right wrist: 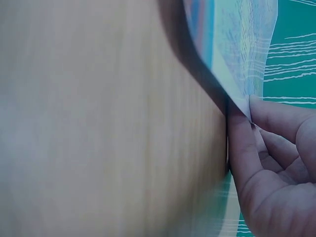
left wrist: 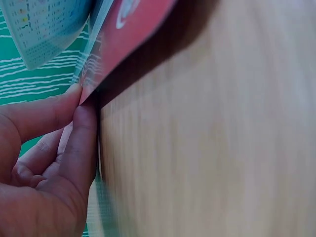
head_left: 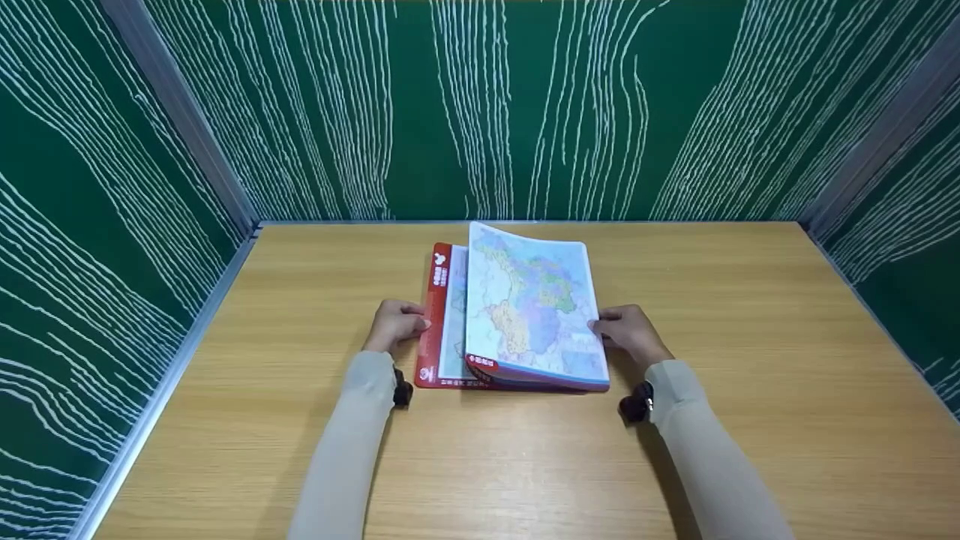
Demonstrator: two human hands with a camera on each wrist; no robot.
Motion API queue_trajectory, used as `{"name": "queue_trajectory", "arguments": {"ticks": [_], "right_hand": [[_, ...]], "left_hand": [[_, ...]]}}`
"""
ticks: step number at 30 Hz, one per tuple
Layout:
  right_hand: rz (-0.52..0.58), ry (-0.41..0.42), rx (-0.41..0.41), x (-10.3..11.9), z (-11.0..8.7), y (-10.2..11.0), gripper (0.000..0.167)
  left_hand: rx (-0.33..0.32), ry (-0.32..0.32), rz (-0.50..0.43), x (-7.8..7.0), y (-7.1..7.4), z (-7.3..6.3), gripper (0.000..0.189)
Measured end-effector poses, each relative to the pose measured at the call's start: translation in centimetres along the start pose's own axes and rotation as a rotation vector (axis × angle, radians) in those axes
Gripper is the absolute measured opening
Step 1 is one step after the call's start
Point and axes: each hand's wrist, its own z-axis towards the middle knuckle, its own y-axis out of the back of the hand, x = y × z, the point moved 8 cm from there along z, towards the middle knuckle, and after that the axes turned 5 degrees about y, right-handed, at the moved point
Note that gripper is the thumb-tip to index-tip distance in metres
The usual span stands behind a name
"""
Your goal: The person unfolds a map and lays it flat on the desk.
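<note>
A map sheet with a red border (head_left: 430, 337) lies on the wooden table. Over it rests an upper map leaf (head_left: 536, 300) in pale blue and other pastel colours, its left side curling up and hiding most of the red-bordered sheet. At the left edge, my left hand (head_left: 395, 324) pinches the red border between thumb and index finger; the left wrist view shows that red margin (left wrist: 126, 37) slightly off the table. On the opposite side, my right hand (head_left: 628, 330) pinches the right edge, thumb on top, and the right wrist view shows the pale map (right wrist: 237, 54) there.
The wooden table (head_left: 517, 465) stretches out around the map on all sides. Green panels (head_left: 517, 112) with wavy white lines close off the back and both sides, joined by grey metal posts (head_left: 184, 112). A dark device (head_left: 636, 403) sits at the right wrist.
</note>
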Motion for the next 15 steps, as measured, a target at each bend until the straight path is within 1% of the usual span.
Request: {"name": "queue_trajectory", "arguments": {"ticks": [2, 6, 11, 15], "right_hand": [[-0.011, 0.013, -0.001, 0.15, -0.09, -0.01, 0.048], [-0.02, 0.011, -0.016, 0.23, -0.03, 0.05, 0.047], [-0.011, 0.009, -0.028, 0.21, 0.29, 0.22, 0.043], [0.0, 0.001, -0.036, 0.1, 0.44, 0.46, 0.043]], "left_hand": [[-0.004, 0.003, -0.002, 0.01, 0.1, -0.04, 0.033], [-0.012, 0.023, 0.014, 0.09, 0.4, -0.07, 0.035], [-0.01, 0.036, 0.018, 0.15, 0.63, -0.07, 0.036], [-0.019, 0.045, 0.028, 0.15, 1.01, -0.15, 0.036]]}}
